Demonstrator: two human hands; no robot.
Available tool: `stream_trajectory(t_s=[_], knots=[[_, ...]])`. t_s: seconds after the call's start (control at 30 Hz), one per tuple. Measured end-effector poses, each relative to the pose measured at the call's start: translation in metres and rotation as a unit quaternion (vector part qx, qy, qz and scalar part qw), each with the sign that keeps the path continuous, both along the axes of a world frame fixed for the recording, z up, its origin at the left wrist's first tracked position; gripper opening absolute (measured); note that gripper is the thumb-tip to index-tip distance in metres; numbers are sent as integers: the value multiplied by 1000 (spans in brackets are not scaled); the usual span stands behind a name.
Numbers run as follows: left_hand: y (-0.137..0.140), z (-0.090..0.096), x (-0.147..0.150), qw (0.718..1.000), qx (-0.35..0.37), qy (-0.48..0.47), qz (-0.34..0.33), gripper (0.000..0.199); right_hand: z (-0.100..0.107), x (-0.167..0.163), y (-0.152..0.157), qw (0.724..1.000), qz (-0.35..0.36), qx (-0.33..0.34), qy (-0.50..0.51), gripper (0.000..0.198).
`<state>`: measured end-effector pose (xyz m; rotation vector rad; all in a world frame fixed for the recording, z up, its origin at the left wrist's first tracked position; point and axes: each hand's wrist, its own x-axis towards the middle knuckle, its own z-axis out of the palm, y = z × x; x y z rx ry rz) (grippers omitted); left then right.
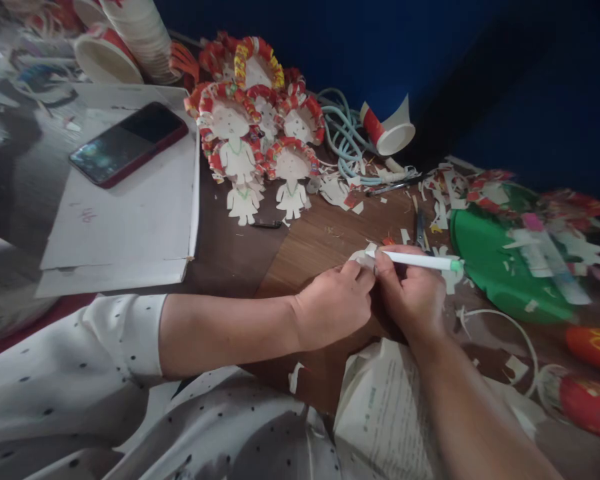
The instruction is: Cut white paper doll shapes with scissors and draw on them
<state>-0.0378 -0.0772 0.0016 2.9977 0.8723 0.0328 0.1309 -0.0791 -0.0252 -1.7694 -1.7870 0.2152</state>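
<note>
My right hand (413,287) is closed round a white marker pen (415,259) with a green end, its tip pointing left. The tip rests on or close above a small white paper cutout (363,256). With closed fingers my left hand (337,300) grips the near edge of that cutout and hides part of it. Several finished-looking paper dolls (291,175) with red wrapped rings round their heads and green necklace lines lie behind my hands. Scissors (420,230) lie just beyond my right hand.
A phone (129,143) lies on a white box (120,220) at left. Stacked paper cups (145,40), a pale blue cable (343,137) and a cut cup (393,133) stand behind. Right are a green round sheet (500,273), scraps and red objects (590,403). Printed paper (380,407) lies in front.
</note>
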Motion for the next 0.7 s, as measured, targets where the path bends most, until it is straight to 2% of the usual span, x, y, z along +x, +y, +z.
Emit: stream_trajectory(t_s=[0.7], knots=[[0,-2,0,1000,-1,-4,3,35,2,0,0,1000,5,9,-19,30]])
